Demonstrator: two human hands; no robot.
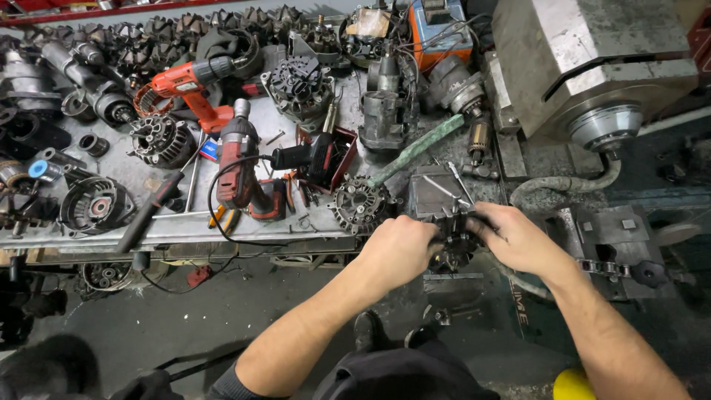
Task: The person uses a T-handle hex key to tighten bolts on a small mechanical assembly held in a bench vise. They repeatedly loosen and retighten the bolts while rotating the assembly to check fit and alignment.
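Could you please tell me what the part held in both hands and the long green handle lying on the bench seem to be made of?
Part: likely dark, dull cast metal, with grimy ribbed edges. Green handle: possibly painted wood or rubber-coated, matte and scuffed; unclear.

drills on bench | vise right (lathe behind)

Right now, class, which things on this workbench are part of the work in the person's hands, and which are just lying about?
In hand:
- left hand and right hand, both closed on the dark round metal motor part

Lying about:
- red-and-black cordless drill
- orange-red power drill
- green-wrapped bar
- round grey finned alternator housing
- orange-handled pliers
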